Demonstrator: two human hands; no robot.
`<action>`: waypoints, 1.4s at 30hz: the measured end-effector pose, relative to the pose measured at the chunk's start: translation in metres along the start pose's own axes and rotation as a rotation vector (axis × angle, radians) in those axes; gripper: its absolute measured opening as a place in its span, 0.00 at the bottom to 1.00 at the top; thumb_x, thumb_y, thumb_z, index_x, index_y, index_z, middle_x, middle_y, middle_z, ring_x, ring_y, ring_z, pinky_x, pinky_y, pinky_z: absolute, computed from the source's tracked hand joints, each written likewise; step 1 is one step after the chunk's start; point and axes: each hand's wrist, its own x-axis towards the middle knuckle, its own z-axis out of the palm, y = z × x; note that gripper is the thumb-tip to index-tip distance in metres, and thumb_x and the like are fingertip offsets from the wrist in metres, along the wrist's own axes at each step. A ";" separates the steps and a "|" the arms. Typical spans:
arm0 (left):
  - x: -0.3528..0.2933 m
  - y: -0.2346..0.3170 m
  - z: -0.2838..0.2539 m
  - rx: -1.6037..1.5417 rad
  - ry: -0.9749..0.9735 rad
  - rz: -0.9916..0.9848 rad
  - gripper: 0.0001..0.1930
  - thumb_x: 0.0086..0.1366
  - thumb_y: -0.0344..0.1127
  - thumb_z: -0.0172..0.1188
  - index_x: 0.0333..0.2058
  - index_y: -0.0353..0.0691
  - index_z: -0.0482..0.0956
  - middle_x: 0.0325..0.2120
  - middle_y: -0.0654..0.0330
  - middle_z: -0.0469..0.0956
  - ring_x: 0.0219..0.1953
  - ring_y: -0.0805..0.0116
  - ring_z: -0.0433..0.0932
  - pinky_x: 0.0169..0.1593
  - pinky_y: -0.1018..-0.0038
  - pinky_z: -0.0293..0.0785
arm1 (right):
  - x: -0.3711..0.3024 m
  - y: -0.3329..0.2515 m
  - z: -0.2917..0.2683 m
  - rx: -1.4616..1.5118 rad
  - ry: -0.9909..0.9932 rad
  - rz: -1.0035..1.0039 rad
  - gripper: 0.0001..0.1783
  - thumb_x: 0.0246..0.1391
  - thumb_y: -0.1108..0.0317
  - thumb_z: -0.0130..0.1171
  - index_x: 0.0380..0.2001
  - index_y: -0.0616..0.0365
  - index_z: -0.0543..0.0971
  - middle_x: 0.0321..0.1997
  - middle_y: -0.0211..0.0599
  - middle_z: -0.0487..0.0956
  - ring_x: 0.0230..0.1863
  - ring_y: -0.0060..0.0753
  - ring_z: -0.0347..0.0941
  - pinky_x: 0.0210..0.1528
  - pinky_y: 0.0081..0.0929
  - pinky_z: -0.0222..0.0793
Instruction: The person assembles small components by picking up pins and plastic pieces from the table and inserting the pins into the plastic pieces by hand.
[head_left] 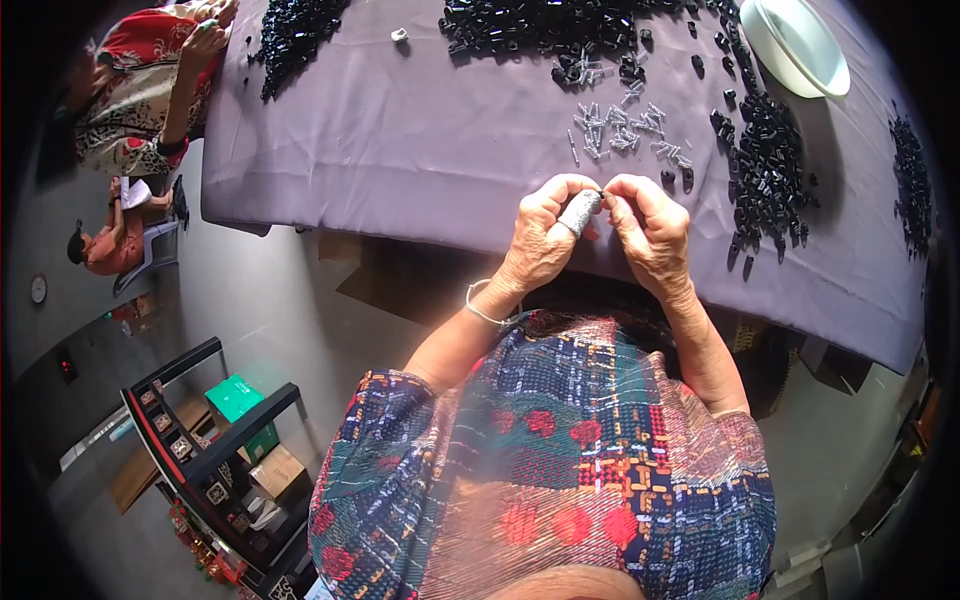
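Observation:
Close to the table's near edge, my left hand [545,225] and my right hand [650,228] meet fingertip to fingertip. Both are closed in a pinch around a small black piece [601,194], mostly hidden by the fingers. A grey speckled finger cover [579,213] wraps one finger of my left hand. Just beyond the hands lies a loose scatter of thin silvery springs [622,128]. A couple of black plastic pieces [687,179] sit beside my right hand, left of a larger heap of such pieces [765,165].
Purple-grey cloth covers the table [400,150]. More black pieces [540,25] are heaped at the far side and far left. A pale plastic basin [797,45] stands far right; a small white object [400,36] lies far left. Two people sit at left, near a dark wooden chair [215,460].

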 end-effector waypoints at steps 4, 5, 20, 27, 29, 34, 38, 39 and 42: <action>0.000 0.002 0.001 -0.022 -0.035 0.021 0.06 0.65 0.28 0.54 0.39 0.33 0.76 0.29 0.63 0.77 0.30 0.78 0.75 0.34 0.81 0.72 | -0.002 0.000 0.004 -0.028 0.079 -0.080 0.05 0.53 0.80 0.56 0.34 0.65 0.76 0.27 0.35 0.76 0.25 0.20 0.72 0.28 0.18 0.68; 0.000 0.001 -0.001 -0.015 -0.019 0.017 0.06 0.65 0.28 0.54 0.39 0.33 0.76 0.29 0.64 0.77 0.30 0.79 0.74 0.34 0.82 0.71 | -0.001 0.000 0.006 -0.037 0.079 -0.093 0.04 0.52 0.80 0.56 0.34 0.65 0.76 0.27 0.35 0.76 0.25 0.21 0.72 0.28 0.18 0.68; 0.002 -0.003 -0.010 -0.195 -0.023 -0.027 0.08 0.66 0.30 0.52 0.40 0.33 0.75 0.27 0.64 0.75 0.26 0.74 0.76 0.35 0.78 0.73 | 0.007 0.007 -0.069 -0.586 0.256 -0.117 0.10 0.44 0.81 0.59 0.34 0.60 0.77 0.32 0.37 0.75 0.35 0.36 0.72 0.40 0.29 0.69; 0.002 -0.007 -0.009 -0.156 -0.034 0.022 0.08 0.66 0.31 0.53 0.40 0.33 0.74 0.29 0.64 0.76 0.27 0.75 0.76 0.36 0.77 0.74 | 0.016 0.010 -0.055 -0.884 0.092 -0.284 0.14 0.38 0.70 0.66 0.33 0.53 0.78 0.32 0.30 0.72 0.37 0.34 0.66 0.39 0.32 0.60; 0.002 -0.010 -0.010 -0.169 -0.056 0.029 0.08 0.66 0.31 0.53 0.41 0.33 0.74 0.29 0.64 0.76 0.27 0.75 0.76 0.36 0.77 0.74 | 0.019 0.010 -0.054 -0.897 0.087 -0.345 0.13 0.38 0.72 0.64 0.32 0.55 0.78 0.32 0.32 0.73 0.37 0.36 0.68 0.40 0.33 0.61; 0.001 -0.008 -0.009 -0.155 -0.050 0.028 0.08 0.65 0.31 0.54 0.41 0.34 0.74 0.29 0.64 0.76 0.28 0.75 0.76 0.36 0.77 0.74 | 0.012 0.006 -0.058 -0.421 0.158 -0.296 0.12 0.43 0.81 0.61 0.35 0.62 0.77 0.33 0.37 0.79 0.35 0.33 0.76 0.41 0.27 0.71; 0.001 -0.007 -0.010 -0.111 -0.041 0.009 0.08 0.65 0.31 0.54 0.41 0.34 0.74 0.29 0.64 0.76 0.28 0.75 0.76 0.37 0.78 0.74 | 0.006 -0.007 -0.055 0.388 0.024 0.182 0.10 0.51 0.81 0.59 0.38 0.66 0.76 0.36 0.34 0.79 0.36 0.19 0.75 0.41 0.19 0.73; 0.001 -0.008 -0.010 -0.111 -0.037 0.010 0.08 0.65 0.31 0.54 0.41 0.34 0.74 0.29 0.64 0.76 0.28 0.75 0.76 0.37 0.78 0.74 | 0.006 -0.007 -0.053 0.488 0.025 0.191 0.10 0.50 0.81 0.60 0.38 0.66 0.76 0.36 0.35 0.79 0.35 0.21 0.75 0.42 0.20 0.74; 0.001 -0.009 -0.010 -0.132 -0.037 0.009 0.08 0.65 0.31 0.55 0.41 0.34 0.74 0.29 0.63 0.76 0.29 0.75 0.76 0.37 0.77 0.74 | 0.005 -0.005 -0.050 0.619 0.015 0.197 0.11 0.49 0.80 0.61 0.38 0.65 0.76 0.35 0.36 0.79 0.34 0.22 0.75 0.41 0.20 0.74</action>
